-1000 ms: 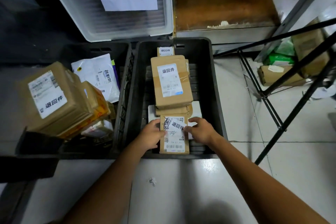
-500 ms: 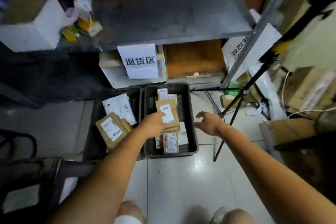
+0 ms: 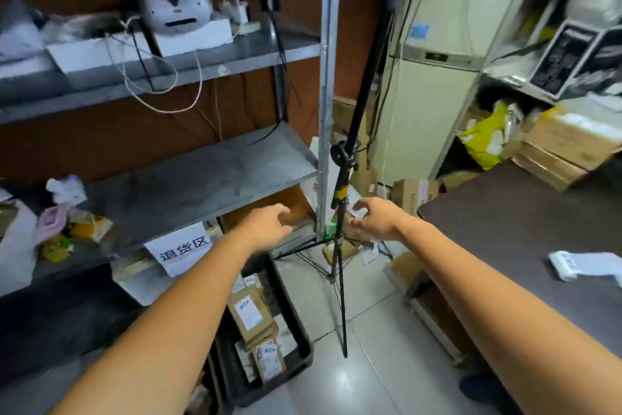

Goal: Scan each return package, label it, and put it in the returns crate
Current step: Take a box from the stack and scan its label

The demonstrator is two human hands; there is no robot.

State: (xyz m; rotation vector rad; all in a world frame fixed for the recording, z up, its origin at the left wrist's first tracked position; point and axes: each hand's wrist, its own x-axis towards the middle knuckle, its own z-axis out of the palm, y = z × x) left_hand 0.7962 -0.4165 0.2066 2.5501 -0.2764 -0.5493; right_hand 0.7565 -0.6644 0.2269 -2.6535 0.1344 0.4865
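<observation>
Left grip (image 3: 269, 226) is out in front of me, fingers loose and a little curled, released, nothing in it. Right grip (image 3: 378, 217) is level with it and well apart, just as slack, fingers half bent, holding nothing either. Between the two runs the black pole of a stand (image 3: 340, 266), its legs spread on the floor (image 3: 363, 381); my right fingertips sit just beside that pole. Down under my left forearm is the crate (image 3: 294, 320), black, on the floor against the foot of the shelf (image 3: 202, 179), and that is where the packages are: a brown box (image 3: 249, 313) with a white label lies on top of a small stack in the middle, and a smaller box (image 3: 269, 359), label up, sits at the near end. My arm hides the crate's left side. Just above the crate a white paper sign (image 3: 181, 249) hangs from the shelf edge. The shelf's left end carries a jumble of small packets, too blurred to name. One level up there is a grey plush toy (image 3: 175, 9) on a white box, with cables looping down. Off to my right is the dark counter (image 3: 521, 229), with a white device (image 3: 585, 265) near its far right edge. Beyond the counter, cardboard cartons (image 3: 565, 145) are stacked next to a yellow bag (image 3: 484, 138), and a pale cabinet (image 3: 437, 94) stands behind the stand.
</observation>
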